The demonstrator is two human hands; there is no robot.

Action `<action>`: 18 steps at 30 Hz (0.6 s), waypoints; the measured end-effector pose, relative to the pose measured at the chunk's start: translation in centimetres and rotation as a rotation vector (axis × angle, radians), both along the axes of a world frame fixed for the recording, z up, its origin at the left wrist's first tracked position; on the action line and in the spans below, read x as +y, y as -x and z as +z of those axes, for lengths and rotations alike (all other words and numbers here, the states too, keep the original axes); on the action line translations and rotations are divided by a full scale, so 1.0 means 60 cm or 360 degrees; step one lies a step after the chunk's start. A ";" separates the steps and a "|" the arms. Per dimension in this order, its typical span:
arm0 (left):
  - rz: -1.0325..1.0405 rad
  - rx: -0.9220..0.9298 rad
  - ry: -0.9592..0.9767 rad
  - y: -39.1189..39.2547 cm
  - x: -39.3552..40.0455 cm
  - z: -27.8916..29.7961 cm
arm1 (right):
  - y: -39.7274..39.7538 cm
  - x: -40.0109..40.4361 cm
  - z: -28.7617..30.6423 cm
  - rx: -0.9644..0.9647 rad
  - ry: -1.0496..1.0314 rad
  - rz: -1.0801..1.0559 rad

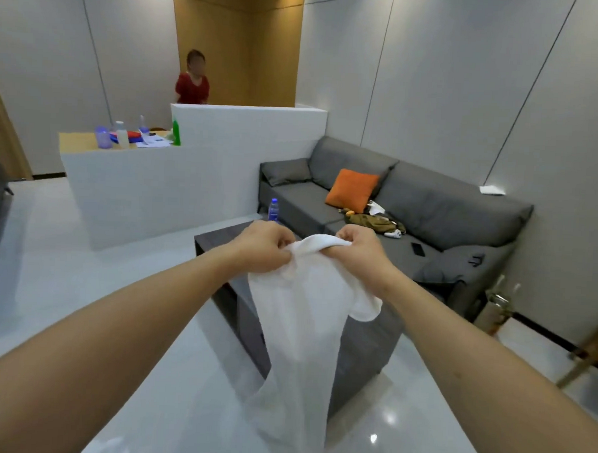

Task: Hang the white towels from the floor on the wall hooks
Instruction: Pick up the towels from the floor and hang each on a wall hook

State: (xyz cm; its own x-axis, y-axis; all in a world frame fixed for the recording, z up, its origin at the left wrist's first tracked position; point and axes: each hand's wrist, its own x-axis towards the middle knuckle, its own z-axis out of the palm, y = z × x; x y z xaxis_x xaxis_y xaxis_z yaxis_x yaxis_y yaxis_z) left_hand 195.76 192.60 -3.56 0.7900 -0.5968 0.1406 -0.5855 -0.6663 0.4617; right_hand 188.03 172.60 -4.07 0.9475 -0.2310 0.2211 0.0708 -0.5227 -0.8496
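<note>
A white towel (300, 315) hangs down in front of me, held up at chest height. My left hand (260, 247) grips its top edge on the left, and my right hand (360, 251) grips the same edge a short way to the right. The cloth between my hands arches up in a small fold, and the rest drops toward the glossy floor. No wall hook shows in this view.
A dark coffee table (221, 243) stands right behind the towel with a water bottle (273, 208) on it. A grey sofa (428, 211) with an orange cushion (352, 190) lines the right wall. A white counter (148, 192) stands at left, with a person (192, 79) beyond it.
</note>
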 end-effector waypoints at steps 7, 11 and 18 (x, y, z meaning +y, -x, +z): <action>-0.0155 -0.0546 -0.0276 -0.091 -0.217 -0.013 | -0.054 -0.192 -0.020 0.0217 0.0336 -0.0115; -0.0008 -0.0435 -0.0203 -0.186 -0.302 -0.010 | -0.135 -0.306 -0.018 0.0163 0.0668 -0.0245; -0.0065 0.0323 0.0049 -0.426 -0.328 -0.004 | -0.352 -0.448 -0.024 0.0484 0.0701 -0.0310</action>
